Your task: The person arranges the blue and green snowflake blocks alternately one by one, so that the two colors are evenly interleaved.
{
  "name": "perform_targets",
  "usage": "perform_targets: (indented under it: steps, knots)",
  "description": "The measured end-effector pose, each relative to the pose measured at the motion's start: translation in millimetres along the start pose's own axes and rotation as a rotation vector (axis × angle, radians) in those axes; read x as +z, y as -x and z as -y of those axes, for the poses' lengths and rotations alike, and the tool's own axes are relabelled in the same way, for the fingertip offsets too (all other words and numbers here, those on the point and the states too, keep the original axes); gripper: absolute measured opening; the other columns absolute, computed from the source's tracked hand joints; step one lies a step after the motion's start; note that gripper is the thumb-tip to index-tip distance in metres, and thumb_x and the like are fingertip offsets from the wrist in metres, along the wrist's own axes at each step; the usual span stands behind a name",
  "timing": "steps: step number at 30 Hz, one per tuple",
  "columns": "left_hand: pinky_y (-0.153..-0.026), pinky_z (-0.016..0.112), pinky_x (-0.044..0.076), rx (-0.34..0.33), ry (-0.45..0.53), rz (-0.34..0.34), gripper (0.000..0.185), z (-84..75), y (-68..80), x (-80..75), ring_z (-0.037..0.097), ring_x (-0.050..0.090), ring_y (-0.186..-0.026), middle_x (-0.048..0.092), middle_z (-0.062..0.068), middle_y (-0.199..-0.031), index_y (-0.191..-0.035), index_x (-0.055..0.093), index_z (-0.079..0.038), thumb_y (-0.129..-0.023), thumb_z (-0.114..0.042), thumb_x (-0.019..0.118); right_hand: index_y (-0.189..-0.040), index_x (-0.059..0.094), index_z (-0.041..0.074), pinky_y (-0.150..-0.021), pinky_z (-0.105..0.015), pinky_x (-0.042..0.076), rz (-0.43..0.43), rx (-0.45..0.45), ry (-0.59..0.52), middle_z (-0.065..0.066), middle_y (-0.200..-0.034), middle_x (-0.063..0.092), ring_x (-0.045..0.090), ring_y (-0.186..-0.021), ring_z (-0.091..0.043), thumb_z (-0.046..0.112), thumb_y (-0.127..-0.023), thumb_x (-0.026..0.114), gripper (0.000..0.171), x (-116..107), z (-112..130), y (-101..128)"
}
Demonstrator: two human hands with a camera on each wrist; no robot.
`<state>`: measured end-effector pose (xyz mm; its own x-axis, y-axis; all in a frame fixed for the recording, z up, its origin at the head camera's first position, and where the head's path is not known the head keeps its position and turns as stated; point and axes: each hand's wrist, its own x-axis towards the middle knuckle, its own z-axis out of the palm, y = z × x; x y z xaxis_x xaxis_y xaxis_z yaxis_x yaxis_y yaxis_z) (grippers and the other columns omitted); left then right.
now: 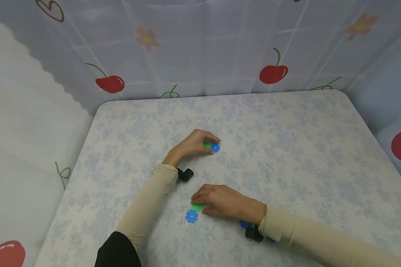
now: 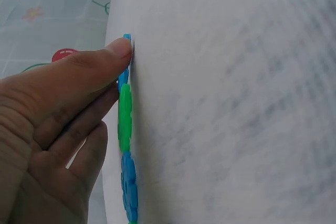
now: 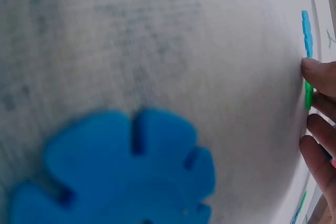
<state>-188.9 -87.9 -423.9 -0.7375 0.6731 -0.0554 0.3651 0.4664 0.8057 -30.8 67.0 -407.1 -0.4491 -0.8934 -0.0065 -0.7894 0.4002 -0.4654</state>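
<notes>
Between the thumb and fingers of my left hand (image 1: pixel 194 144) is a blue notched disc (image 1: pixel 215 147), a flower-shaped plastic piece. A green disc (image 2: pixel 125 116) lines up edge to edge with it, and another blue disc (image 2: pixel 129 187) follows in the left wrist view; part of this row is hidden by the hand in the head view. Lower on the table, my right hand (image 1: pixel 225 202) pinches a green disc (image 1: pixel 198 207) with thumb and fingers. A blue disc (image 1: pixel 192 216) adjoins that green one at its near left edge.
A loose blue disc (image 3: pixel 131 171) lies on the patterned table (image 1: pixel 287 148) beneath the right wrist, partly covered by the black wrist camera (image 1: pixel 254 234). Another black camera (image 1: pixel 185 174) sits at the left wrist. Curtains (image 1: pixel 204 48) printed with cherries hang behind the table.
</notes>
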Motion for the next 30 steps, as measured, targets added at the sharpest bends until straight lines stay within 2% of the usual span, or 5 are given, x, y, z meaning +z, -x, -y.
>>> perform_targets:
  steps: [9,16,22,30]
  knots:
    - [-0.083,0.021,0.049,-0.005,-0.007,0.004,0.039,-0.8,-0.9,1.8,0.013,0.06,-0.102,0.065,0.0,-0.109,-0.109,0.066,-0.011,-0.072,-0.01,0.075,-0.109,0.065,0.018,-0.088,-0.018,0.045,-0.033,-0.005,0.004,0.009,-0.112,0.059,0.051,-0.108,-0.004,0.022,-0.084,0.065,0.025,3.7,3.9,-0.5]
    - [-0.081,0.019,0.049,-0.01,-0.026,-0.005,0.037,-1.3,-0.7,1.2,0.011,0.06,-0.1,0.065,-0.001,-0.108,-0.109,0.067,-0.012,-0.073,-0.01,0.075,-0.102,0.064,0.02,-0.082,-0.017,0.047,-0.064,-0.025,0.049,0.009,-0.106,0.057,0.053,-0.099,-0.004,0.022,-0.083,0.066,0.019,5.9,5.6,-1.2]
    - [-0.08,0.019,0.05,-0.01,-0.041,-0.014,0.036,-0.9,-1.0,2.7,0.01,0.06,-0.1,0.065,-0.002,-0.107,-0.108,0.067,-0.012,-0.073,-0.01,0.074,-0.103,0.065,0.018,-0.08,-0.016,0.047,-0.038,-0.02,0.046,0.008,-0.107,0.056,0.053,-0.098,-0.004,0.021,-0.083,0.065,0.02,4.6,6.0,0.0]
    - [-0.08,0.02,0.05,-0.018,-0.041,-0.012,0.037,-0.8,-1.3,2.3,0.01,0.06,-0.099,0.066,-0.001,-0.107,-0.108,0.067,-0.012,-0.072,-0.01,0.075,-0.104,0.065,0.017,-0.079,-0.017,0.048,-0.063,-0.03,0.021,0.007,-0.108,0.056,0.054,-0.098,-0.004,0.018,-0.082,0.064,0.022,4.1,3.8,4.5]
